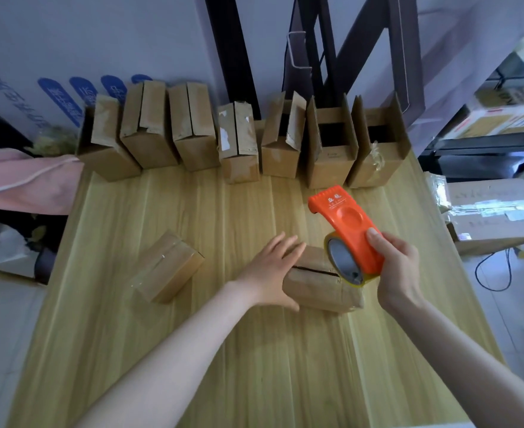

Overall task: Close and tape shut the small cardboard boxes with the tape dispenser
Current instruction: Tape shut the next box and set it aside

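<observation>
A small cardboard box (319, 285) lies on the wooden table (223, 350), its two top flaps folded down with a dark seam between them. My left hand (270, 273) rests flat on its left side, fingers straight and thumb along the near face. My right hand (399, 267) grips the orange tape dispenser (347, 227) by its rear end, holding the yellowish tape roll just above the box's right end. A taped box (168, 267) lies to the left.
Several more small boxes (239, 140) stand in a row along the table's far edge, those at the right with flaps open. A pink cloth (23, 183) hangs at the left edge. Larger cartons (495, 211) and a dark rack stand to the right.
</observation>
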{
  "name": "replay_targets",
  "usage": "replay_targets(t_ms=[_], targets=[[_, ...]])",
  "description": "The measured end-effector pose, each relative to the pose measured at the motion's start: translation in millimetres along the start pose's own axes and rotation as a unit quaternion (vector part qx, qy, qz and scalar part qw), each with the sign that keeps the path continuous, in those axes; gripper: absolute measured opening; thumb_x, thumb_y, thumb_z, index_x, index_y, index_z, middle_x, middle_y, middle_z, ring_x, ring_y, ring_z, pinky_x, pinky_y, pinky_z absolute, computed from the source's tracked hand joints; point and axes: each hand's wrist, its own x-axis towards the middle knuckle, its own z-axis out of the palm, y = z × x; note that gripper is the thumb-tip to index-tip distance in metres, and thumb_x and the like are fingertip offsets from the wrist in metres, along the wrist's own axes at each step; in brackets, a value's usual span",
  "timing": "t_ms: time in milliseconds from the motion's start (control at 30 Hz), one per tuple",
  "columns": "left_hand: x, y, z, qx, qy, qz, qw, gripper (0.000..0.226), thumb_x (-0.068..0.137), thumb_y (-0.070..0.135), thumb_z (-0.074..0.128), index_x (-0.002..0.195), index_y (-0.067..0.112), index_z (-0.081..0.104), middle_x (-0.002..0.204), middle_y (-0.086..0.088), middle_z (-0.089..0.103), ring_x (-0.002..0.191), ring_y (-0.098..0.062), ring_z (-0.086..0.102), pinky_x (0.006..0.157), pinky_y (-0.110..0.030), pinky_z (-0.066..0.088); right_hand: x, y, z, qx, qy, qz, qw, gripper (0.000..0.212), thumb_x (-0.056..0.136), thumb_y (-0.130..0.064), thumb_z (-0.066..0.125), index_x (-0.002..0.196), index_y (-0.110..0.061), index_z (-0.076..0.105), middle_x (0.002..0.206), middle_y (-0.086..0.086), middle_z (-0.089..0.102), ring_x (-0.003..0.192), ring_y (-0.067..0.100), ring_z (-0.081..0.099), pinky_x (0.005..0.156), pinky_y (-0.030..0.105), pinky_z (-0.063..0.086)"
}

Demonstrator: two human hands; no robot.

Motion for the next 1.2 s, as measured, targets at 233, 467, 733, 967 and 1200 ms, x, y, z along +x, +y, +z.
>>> replay_targets(t_ms=[233, 467, 733, 967, 1200], targets=[[-33.7, -27.8, -54.8, -0.134, 0.186, -0.171, 0.958, 0.114, 0.065, 0.055, 0.078, 0.153, 0.025, 0.013, 0.152, 0.007, 0.017, 0.140, -0.019, 0.016, 0.115, -0.037, 0.029, -11.9, -36.5, 31.3, 0.050, -0.040, -0.044, 0.997, 0.020, 0.084, -0.019, 0.063, 0.066, -0.011, 0.066, 0.062, 0.005, 0.058, 0.061, 0.019, 0.051, 0.057, 0.027, 0.038], [-132.2, -154.5, -139.8, -0.039, 0.346, -0.392, 0.851, 0.114, 0.066, 0.054, 0.080, 0.153, 0.015, 0.018, 0.153, -0.013, 0.021, 0.139, -0.034, 0.018, 0.114, -0.044, 0.023, -29.2, -47.7, 95.4, 0.061, -0.090, -0.046, 0.993, 0.024, 0.091, -0.009, 0.055, 0.068, -0.012, 0.063, 0.050, -0.009, 0.058, 0.049, 0.005, 0.051, 0.049, 0.015, 0.039], [-196.2, -217.0, -75.7, -0.098, 0.269, -0.487, 0.825, 0.112, 0.065, 0.058, 0.079, 0.150, 0.009, 0.026, 0.150, -0.018, 0.026, 0.138, -0.037, 0.021, 0.115, -0.042, 0.022, -45.7, -36.3, 136.7, 0.031, -0.122, -0.032, 0.992, 0.018, 0.091, -0.010, 0.056, 0.075, -0.011, 0.065, 0.052, -0.005, 0.063, 0.051, 0.005, 0.056, 0.053, 0.017, 0.042], [-188.8, -211.6, -40.5, -0.068, 0.184, -0.454, 0.869, 0.106, 0.079, 0.078, 0.041, 0.154, 0.014, 0.004, 0.161, -0.014, -0.001, 0.147, -0.033, -0.011, 0.117, -0.051, -0.003, -48.5, -32.0, 151.5, -0.014, -0.123, -0.021, 0.992, 0.029, 0.091, -0.012, 0.057, 0.063, -0.011, 0.067, 0.051, -0.004, 0.059, 0.051, 0.011, 0.051, 0.052, 0.020, 0.039], [-151.9, -182.5, -39.1, 0.121, 0.102, -0.286, 0.945, 0.115, 0.071, 0.090, 0.025, 0.153, 0.017, -0.010, 0.160, -0.008, -0.018, 0.145, -0.026, -0.022, 0.117, -0.055, -0.008, -51.4, -29.6, 161.7, -0.029, -0.107, 0.000, 0.994, 0.018, 0.090, -0.013, 0.058, 0.075, -0.006, 0.065, 0.059, 0.002, 0.059, 0.058, 0.019, 0.051, 0.058, 0.028, 0.038]])
